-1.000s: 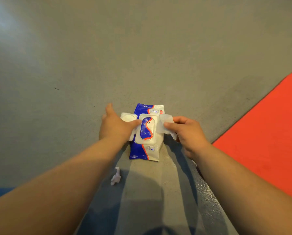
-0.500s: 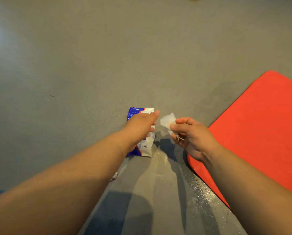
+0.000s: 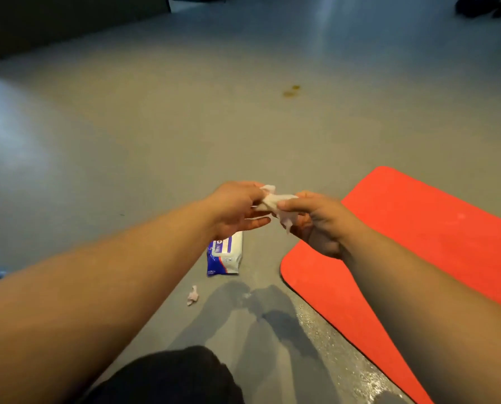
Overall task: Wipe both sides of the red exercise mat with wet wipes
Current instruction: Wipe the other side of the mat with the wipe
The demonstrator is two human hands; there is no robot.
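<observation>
Hanging bunched at the centre of the frame, the wet wipe (image 3: 275,199) is pinched at one end by the left hand (image 3: 237,209) and at the other by the right hand (image 3: 316,220), with the right thumb plainly pressed onto it. The red exercise mat (image 3: 403,243) lies flat on the grey floor (image 3: 156,141) at the right of the frame, untouched, just below and right of the right hand.

If the sheet is pulled open too sharply while twisted, it could be torn. One end could also be let slip and dropped onto the floor, where grit would be picked up and then carried onto the mat.

Against the frame half a second earlier, the left hand has been lifted off the wipes pack (image 3: 224,256), which is left lying at lower centre near a crumpled scrap (image 3: 192,295). That hand has been brought across to the wipe, which was held then by the right hand alone.
</observation>
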